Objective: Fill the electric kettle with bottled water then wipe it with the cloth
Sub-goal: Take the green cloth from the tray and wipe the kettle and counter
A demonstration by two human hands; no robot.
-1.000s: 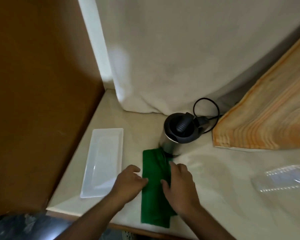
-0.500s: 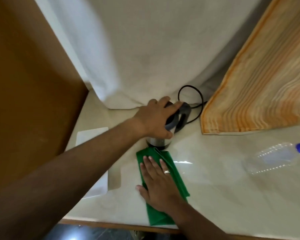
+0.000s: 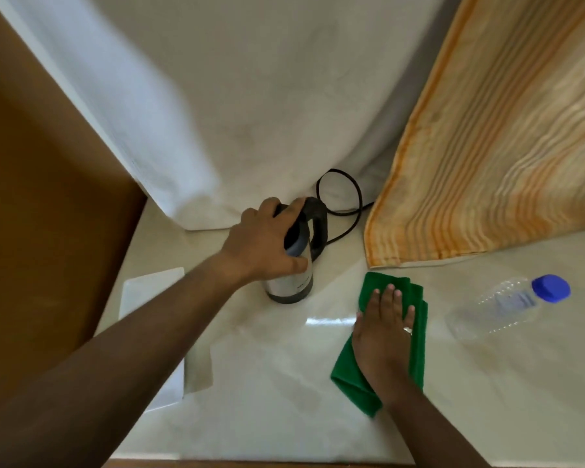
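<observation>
Pale glossy countertop (image 3: 284,383), with a white draped sheet (image 3: 233,96) behind and an orange-striped cloth (image 3: 504,146) hanging at the right. Your left hand (image 3: 264,244) wraps over the top of the electric kettle (image 3: 293,282), fingers curled around the lid and upper body; the kettle stands upright near the back of the counter, its black cord (image 3: 341,204) looping behind it. Your right hand (image 3: 382,329) lies flat with fingers spread, palm pressing on the folded green cloth (image 3: 416,336), which sits on the counter just right of the kettle, not touching it. Clear water bottle (image 3: 497,309) with blue cap lies on its side further right (contents level unreadable). White rectangular tray (image 3: 149,285) at the left, partly hidden by your forearm.
</observation>
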